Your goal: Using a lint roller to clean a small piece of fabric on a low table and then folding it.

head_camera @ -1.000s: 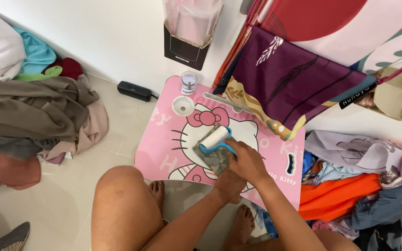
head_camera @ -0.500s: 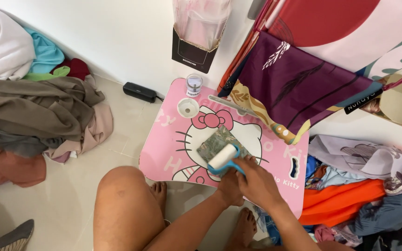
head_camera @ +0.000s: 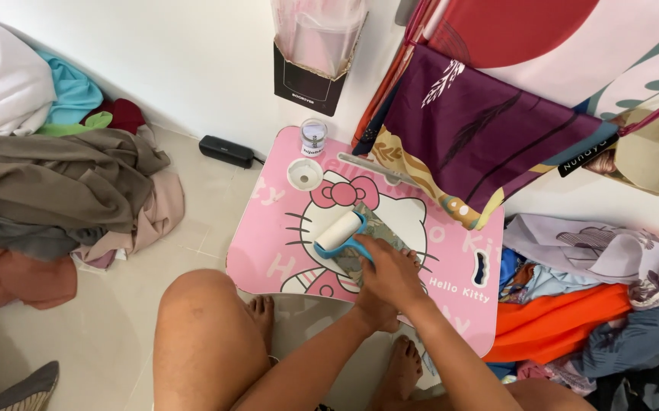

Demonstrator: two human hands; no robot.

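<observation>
A rounded, glossy pink table [head_camera: 268, 243] with a cartoon cat print carries a small folded patterned cloth [head_camera: 379, 236]. The right hand [head_camera: 389, 268] is closed around a blue-handled lint roller [head_camera: 341, 232], its white roll now at the cloth's ten o'clock edge, having moved up from the near end. The left hand [head_camera: 375, 308] sits at six o'clock, mostly hidden; its grip cannot be told.

Left hand [head_camera: 375, 308] mostly hidden beneath right hand [head_camera: 389, 274], its grip unclear
</observation>
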